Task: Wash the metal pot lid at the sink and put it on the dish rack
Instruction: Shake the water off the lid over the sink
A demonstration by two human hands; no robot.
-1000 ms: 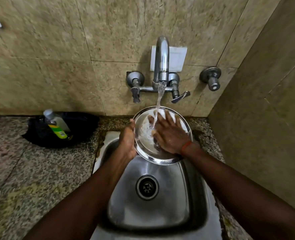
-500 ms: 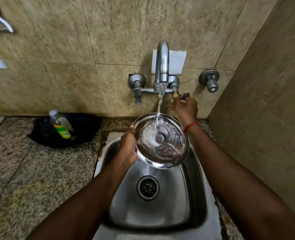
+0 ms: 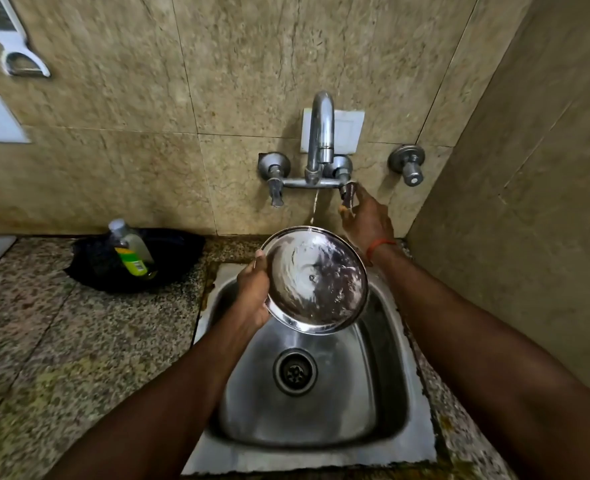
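The round metal pot lid (image 3: 316,280) is held tilted over the steel sink (image 3: 387,393), its wet inner face turned up. My left hand (image 3: 252,296) grips the lid's left rim. A thin trickle of water falls from the tap spout (image 3: 319,133) onto the lid's far edge. My right hand (image 3: 364,220) is raised behind the lid, its fingers closed on the right tap lever (image 3: 347,194). No dish rack is in view.
A dish soap bottle (image 3: 131,249) lies on a black cloth (image 3: 169,254) on the granite counter (image 3: 61,341) left of the sink. A second valve (image 3: 408,164) sticks out of the tiled wall at right. The side wall stands close on the right.
My right hand left the lid's face and went up to the right tap lever. The water stream has thinned to a trickle. The lid stays in my left hand.
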